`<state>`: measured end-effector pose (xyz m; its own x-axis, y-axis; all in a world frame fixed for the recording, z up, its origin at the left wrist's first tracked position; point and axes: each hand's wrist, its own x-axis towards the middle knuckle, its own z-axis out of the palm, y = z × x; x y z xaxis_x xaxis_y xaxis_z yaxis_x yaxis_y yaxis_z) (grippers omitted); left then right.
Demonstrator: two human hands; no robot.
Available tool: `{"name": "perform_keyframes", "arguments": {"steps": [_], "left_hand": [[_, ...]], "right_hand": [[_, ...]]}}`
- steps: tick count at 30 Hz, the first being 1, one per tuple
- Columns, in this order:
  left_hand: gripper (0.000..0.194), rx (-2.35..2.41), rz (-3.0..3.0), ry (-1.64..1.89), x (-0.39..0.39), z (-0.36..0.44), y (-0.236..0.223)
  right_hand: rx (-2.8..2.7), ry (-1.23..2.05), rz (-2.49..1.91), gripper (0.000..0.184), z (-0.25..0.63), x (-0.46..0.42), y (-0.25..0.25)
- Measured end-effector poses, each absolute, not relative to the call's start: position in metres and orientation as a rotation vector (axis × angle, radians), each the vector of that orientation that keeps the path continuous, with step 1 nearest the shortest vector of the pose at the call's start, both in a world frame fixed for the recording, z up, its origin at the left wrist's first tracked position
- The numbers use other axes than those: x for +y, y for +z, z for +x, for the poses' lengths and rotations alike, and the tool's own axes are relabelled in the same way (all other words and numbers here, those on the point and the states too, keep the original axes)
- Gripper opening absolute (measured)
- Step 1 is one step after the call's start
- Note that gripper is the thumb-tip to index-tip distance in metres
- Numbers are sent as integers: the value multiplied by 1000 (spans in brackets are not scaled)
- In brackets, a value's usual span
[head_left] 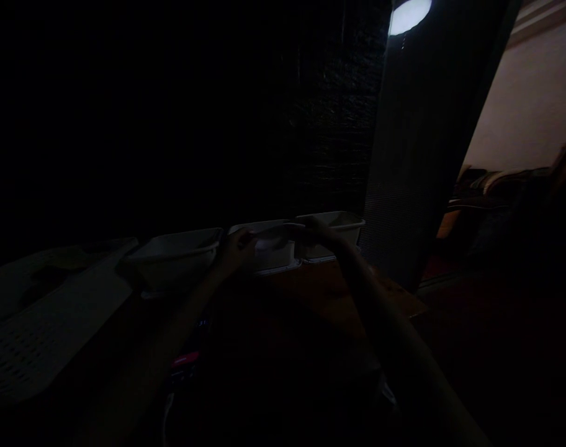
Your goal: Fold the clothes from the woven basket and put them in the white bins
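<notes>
The scene is very dark. My left hand and my right hand are raised over the middle white tub. Between them is a pale, thin piece whose kind I cannot make out in the gloom. Fingers of both hands appear closed on its opposite edges. Another white tub stands to the left of my left hand. A third white tub is behind and to the right of my right hand, which partly covers it. The tubs' contents are too dark to tell.
A large white basket with holes lies at the left, with dark shapes inside. On the wooden table rests a phone with a lit screen. Dark sheeting hangs behind, a lamp glows above, and a lit room opens at right.
</notes>
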<state>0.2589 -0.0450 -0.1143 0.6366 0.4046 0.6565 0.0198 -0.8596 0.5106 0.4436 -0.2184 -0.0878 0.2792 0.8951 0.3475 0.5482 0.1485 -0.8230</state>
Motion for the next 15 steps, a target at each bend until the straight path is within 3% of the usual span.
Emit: {"name": "perform_keyframes", "arguments": {"steps": [6,12,15], "left_hand": [[25,100,2756,1142,-63,313,-117],[32,266,3039,984,-68,344,-127],[34,328,3133,889,-65,352,-133]], "right_hand": [[-1265,274,-1581,36,515,-256,-65],[-1184,-277,-1803,31,575,-235,-61],[-1301,-313,-1997,31,588,-227,-72]]}}
